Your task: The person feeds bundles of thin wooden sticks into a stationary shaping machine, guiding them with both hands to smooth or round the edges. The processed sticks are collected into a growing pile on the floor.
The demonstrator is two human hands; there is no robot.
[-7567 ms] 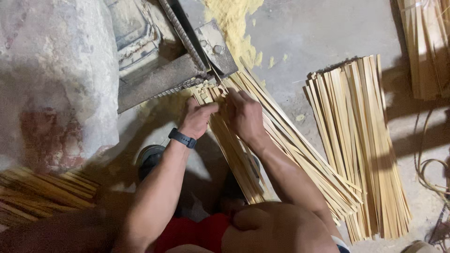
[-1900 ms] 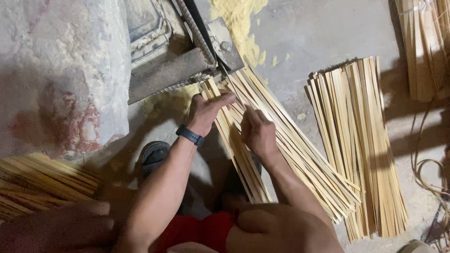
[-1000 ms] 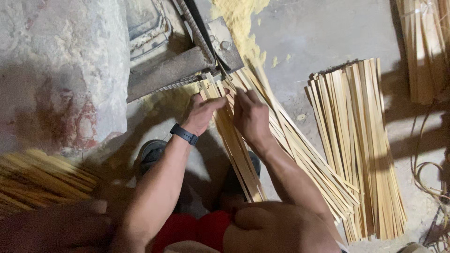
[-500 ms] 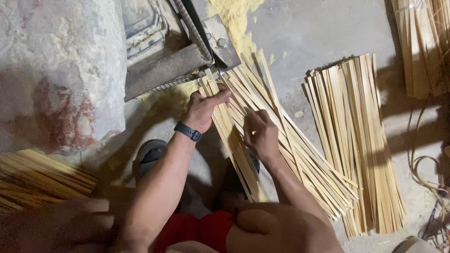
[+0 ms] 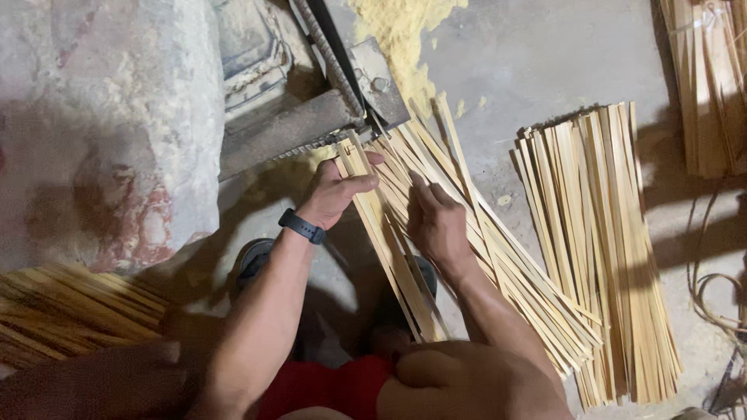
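A long bundle of pale bamboo strips [image 5: 513, 272] lies slanted across my lap and the floor, its far ends at the mouth of a grey metal machine [image 5: 311, 117]. My left hand [image 5: 336, 190], with a dark watch on the wrist, grips a few strips [image 5: 366, 194] near the machine's slot. My right hand [image 5: 436, 225] rests flat on the bundle just to the right, fingers pointing toward the machine.
A second stack of bamboo strips [image 5: 599, 249] lies on the concrete floor at right, another [image 5: 708, 78] at top right. Yellow sawdust [image 5: 401, 35] is piled behind the machine. Round sticks [image 5: 70, 311] lie at lower left, cord loops [image 5: 716, 303] at far right.
My right hand has slid up the bundle toward the machine. My left hand stays at the slot, its fingers now closed around a few strips.
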